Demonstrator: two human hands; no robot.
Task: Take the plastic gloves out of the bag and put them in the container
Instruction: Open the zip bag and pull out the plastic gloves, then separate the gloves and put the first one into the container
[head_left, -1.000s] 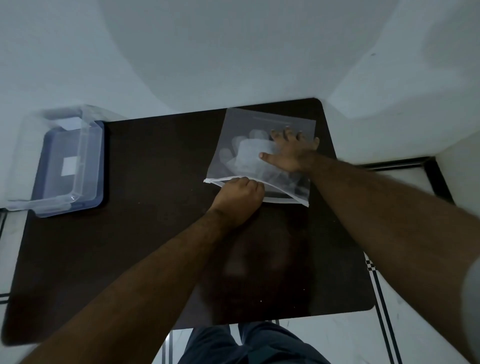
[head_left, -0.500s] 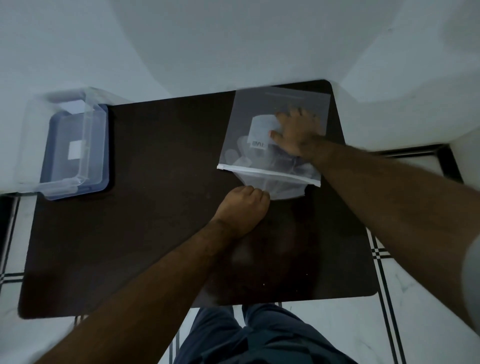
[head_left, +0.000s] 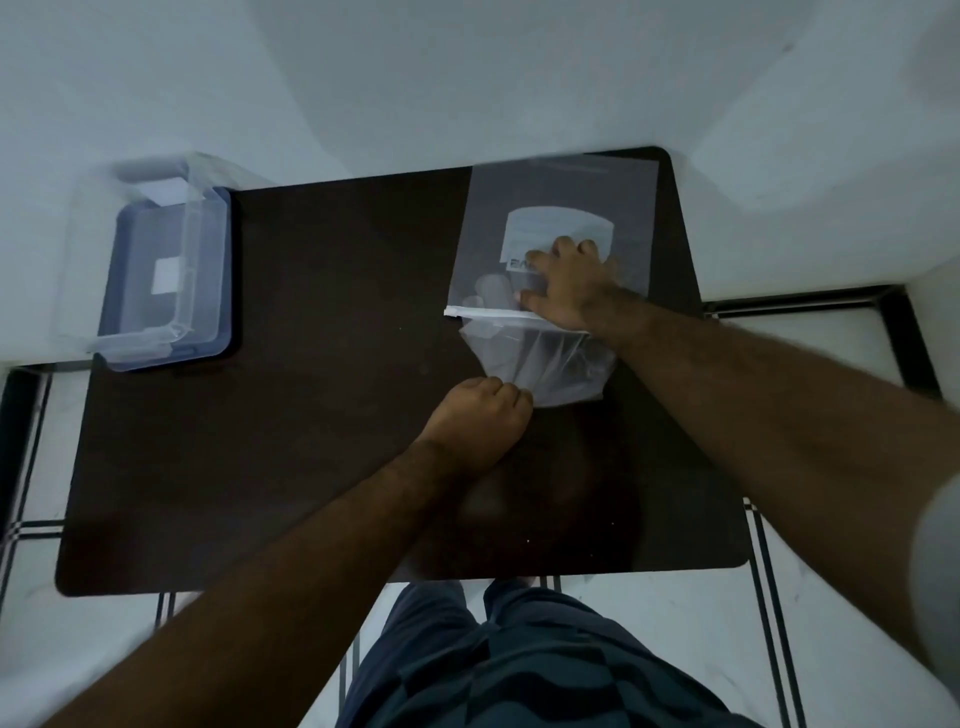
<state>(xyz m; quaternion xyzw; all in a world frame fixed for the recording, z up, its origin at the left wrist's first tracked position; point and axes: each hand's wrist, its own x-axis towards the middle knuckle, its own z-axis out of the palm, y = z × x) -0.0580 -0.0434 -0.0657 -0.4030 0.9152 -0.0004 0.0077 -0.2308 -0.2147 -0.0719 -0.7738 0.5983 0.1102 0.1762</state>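
A clear zip bag (head_left: 561, 208) lies flat at the far right of the dark table (head_left: 322, 415), its white zip edge facing me. My right hand (head_left: 569, 283) presses flat on the bag just above the zip. The plastic gloves (head_left: 550, 364) stick halfway out of the bag's mouth as a crumpled clear bundle. My left hand (head_left: 478, 421) is closed on the near end of that bundle. The clear container (head_left: 156, 270) with a blue lid under it stands at the table's far left corner, with nothing in it.
White walls rise behind the table and to the right. The table's near edge runs just in front of my legs. White floor tiles with dark lines show on both sides.
My left hand has pulled the gloves toward me, so more of the bundle is out of the bag's mouth. My right hand has stayed pressed on the bag.
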